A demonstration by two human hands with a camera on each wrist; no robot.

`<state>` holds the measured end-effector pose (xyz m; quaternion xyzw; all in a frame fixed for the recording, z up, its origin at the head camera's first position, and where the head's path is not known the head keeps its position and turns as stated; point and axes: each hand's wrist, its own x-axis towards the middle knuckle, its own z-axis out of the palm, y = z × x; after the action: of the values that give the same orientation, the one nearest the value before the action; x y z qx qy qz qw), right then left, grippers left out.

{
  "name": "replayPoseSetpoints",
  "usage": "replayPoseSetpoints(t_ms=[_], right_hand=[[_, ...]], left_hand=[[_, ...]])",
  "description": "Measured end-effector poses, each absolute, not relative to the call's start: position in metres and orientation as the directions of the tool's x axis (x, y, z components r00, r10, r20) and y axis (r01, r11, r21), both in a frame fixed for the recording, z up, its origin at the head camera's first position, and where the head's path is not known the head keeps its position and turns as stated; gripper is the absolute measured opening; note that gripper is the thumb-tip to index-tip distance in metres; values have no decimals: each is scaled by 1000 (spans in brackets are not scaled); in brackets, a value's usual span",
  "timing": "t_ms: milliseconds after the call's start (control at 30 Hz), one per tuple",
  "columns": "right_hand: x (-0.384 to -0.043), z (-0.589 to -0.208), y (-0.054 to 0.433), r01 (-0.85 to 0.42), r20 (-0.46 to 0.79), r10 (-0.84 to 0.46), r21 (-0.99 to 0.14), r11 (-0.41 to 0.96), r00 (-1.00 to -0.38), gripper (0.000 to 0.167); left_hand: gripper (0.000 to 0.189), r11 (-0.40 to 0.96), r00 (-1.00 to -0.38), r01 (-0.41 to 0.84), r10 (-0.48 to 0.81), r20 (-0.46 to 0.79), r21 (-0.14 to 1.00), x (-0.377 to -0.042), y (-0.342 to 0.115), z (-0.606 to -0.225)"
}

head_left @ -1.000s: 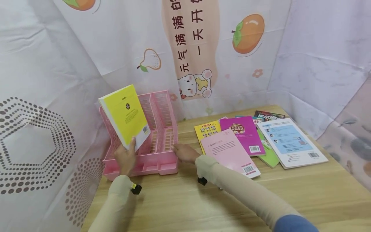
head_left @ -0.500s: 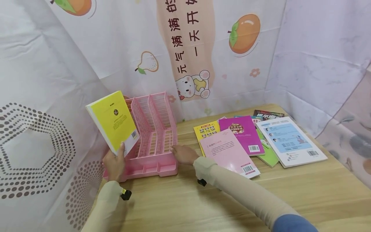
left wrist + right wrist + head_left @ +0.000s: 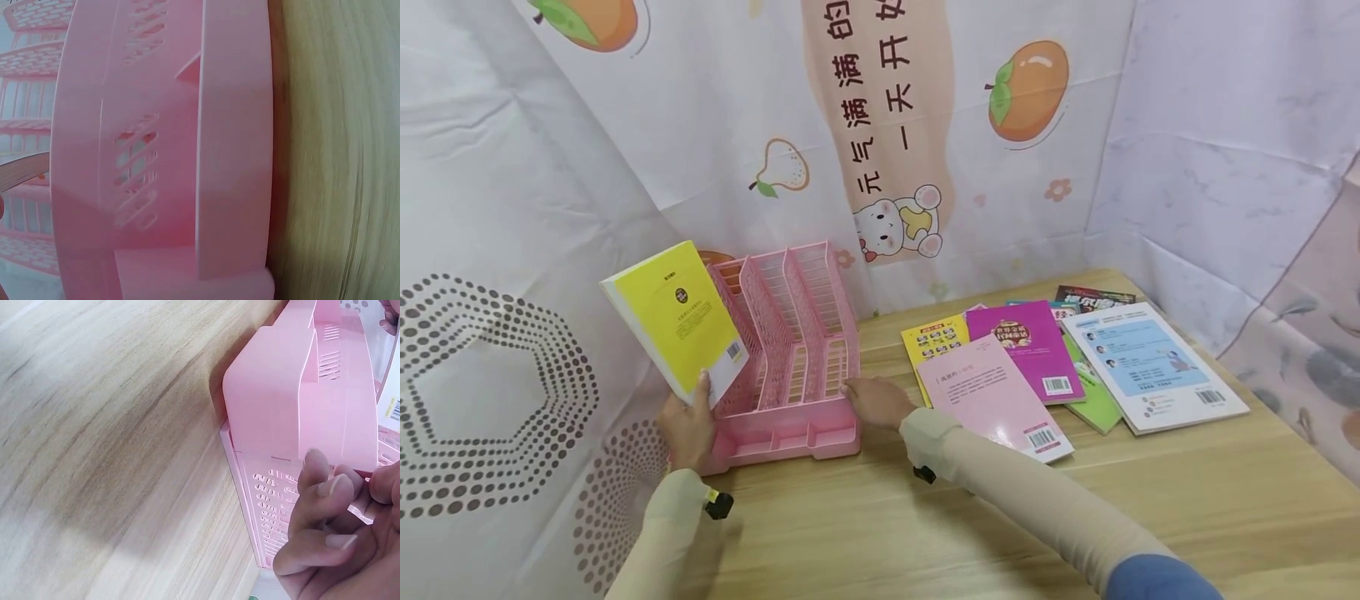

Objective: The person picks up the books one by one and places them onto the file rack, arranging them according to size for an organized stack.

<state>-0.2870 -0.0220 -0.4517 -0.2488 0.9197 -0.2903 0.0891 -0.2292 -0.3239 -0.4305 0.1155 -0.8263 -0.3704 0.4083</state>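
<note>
My left hand (image 3: 688, 427) grips a yellow book (image 3: 679, 312) with a white lower band by its lower edge, thumb on the cover. The book leans to the left over the leftmost slot of a pink desktop book rack (image 3: 831, 410). Whether its lower edge touches the rack, I cannot tell. At the rack's front right corner, my right hand (image 3: 877, 402) pinches the rim between thumb and curled fingers, as the right wrist view shows. In the left wrist view the rack's front wall (image 3: 234, 144) fills the middle, with a corner of the book (image 3: 25, 172) at the left.
Right of the rack lies a loose pile: a pink book (image 3: 992, 396), a magenta book (image 3: 1030, 350), a yellow one (image 3: 917, 342), a green one (image 3: 1097, 400) and a white-and-blue one (image 3: 1157, 367). Printed curtains (image 3: 715, 108) enclose the wooden table (image 3: 925, 533) behind and at the sides.
My left hand has carried the yellow book leftward and slightly down, from over the middle-left of the rack to its left side. The right hand stays on the rack's corner.
</note>
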Motion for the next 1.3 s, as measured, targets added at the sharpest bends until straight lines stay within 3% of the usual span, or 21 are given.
replayPoseSetpoints(t_ms=[733, 1067, 1300], right_hand=[[-286, -448, -20, -426, -8, -526, -575, 698, -851, 46], [-286, -446, -22, -420, -25, -528, -576, 702, -849, 48], [-286, -447, -24, -390, -51, -511, -581, 714, -858, 49]], left_hand=[[55, 721, -673, 19, -503, 542, 693, -215, -355, -425], [55, 734, -648, -4, -519, 557, 679, -225, -370, -423], [58, 727, -684, -58, -528, 503, 684, -227, -377, -432]])
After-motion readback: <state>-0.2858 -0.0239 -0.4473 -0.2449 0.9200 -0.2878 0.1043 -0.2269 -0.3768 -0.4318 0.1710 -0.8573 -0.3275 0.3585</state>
